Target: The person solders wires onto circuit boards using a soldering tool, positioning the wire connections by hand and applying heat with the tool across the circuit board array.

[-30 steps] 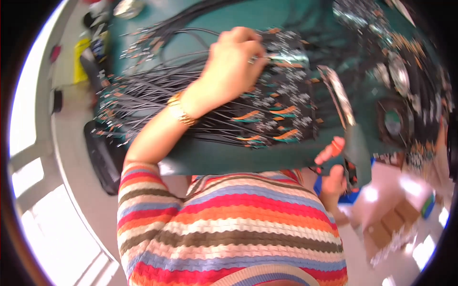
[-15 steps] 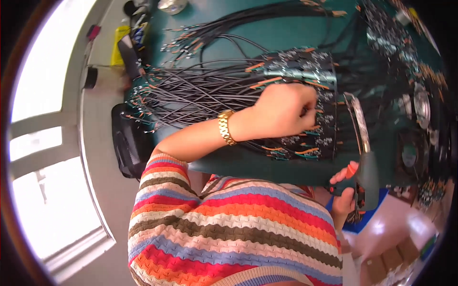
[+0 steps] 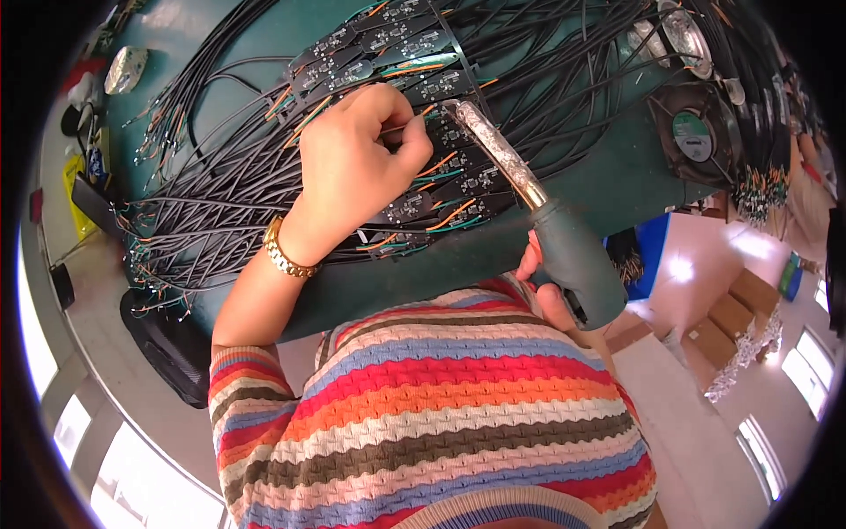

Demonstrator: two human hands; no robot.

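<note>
My left hand [image 3: 361, 163], with a gold watch [image 3: 286, 251] at the wrist, is closed in a pinch over a panel of small black circuit boards [image 3: 441, 85]. What its fingertips hold is hidden; an orange wire end shows beside them. My right hand [image 3: 553, 304] grips a soldering gun [image 3: 577, 264] with a dark green body and a foil-wrapped barrel [image 3: 493, 145]. The gun's bent tip reaches the boards just right of my left fingertips; whether it touches one cannot be made out. Black cables [image 3: 220, 207] with stripped coloured ends fan out leftward from the boards.
More black cables [image 3: 564, 53] run right of the boards across the green tabletop [image 3: 608, 163]. A black fan [image 3: 696, 132] stands at the right edge, near a cable bundle [image 3: 762, 189]. Crumpled foil [image 3: 126, 70] lies at the far left. Cardboard boxes [image 3: 731, 317] are on the floor.
The view has turned and shifted, bringing the boards left and up in the picture. The gun's tip has come from beside the panel to the boards near my left fingertips.
</note>
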